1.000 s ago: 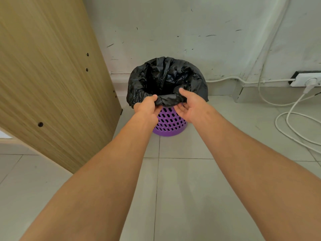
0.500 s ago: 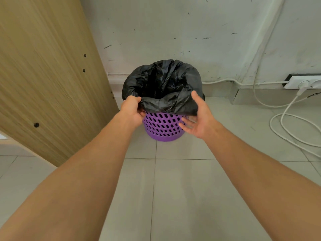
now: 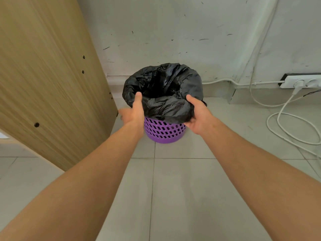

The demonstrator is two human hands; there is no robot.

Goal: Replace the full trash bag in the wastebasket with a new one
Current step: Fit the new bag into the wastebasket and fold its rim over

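A purple perforated wastebasket point(image 3: 164, 132) stands on the tiled floor against the wall. A black trash bag point(image 3: 166, 101) lines it, its crumpled edge folded down over the rim and its mouth open. My left hand point(image 3: 132, 113) is at the bag's front left; the thumb lies against the plastic and the blurred fingers spread out to the left, off the bag. My right hand point(image 3: 198, 116) holds the folded edge at the front right, thumb on top and fingers underneath.
A tall wooden panel point(image 3: 48, 80) stands close on the left of the basket. A white power strip point(image 3: 302, 81) sits by the wall at the right, with white cables point(image 3: 281, 126) looping across the floor. Grey tiles point(image 3: 173, 197) lie in front.
Both hands have slid apart along the bag's front edge towards the sides of the rim. The left hand has gone from a pinch on the plastic to spread fingers.
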